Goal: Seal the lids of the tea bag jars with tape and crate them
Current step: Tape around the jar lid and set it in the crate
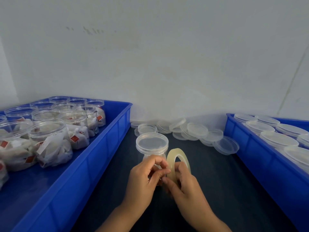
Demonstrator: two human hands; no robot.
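Both hands sit nearest the lens, low centre over the dark blue-black table surface. Right hand is closed around the translucent yellowish roll of clear tape, fingers through the core, roll standing on edge. Left hand is pinched narrow at the roll's near rim, thumb and forefinger together; looks like picking for the tape's free end, but I can't tell if the end is actually caught.

Just behind the hands, touching or nearly touching the left fingers: 1 clear round plastic jar with a clear screw lid, upright, lid on. Contents hidden by the hands.

Handling, my read: jar is light, thin-walled and slick, so it will skate or tip if tape drags sideways. Hold the body low, or palm the lid down, and run tape along the lid-to-wall seam. Tape is limp and sticks to itself; keep the pulled length short.

Further out: loose pile of clear round lids along the white wall. Left, large blue plastic crate with open jars of white tea bags, no lids on. Right, second blue plastic crate with lidded jars, likely the finished ones.
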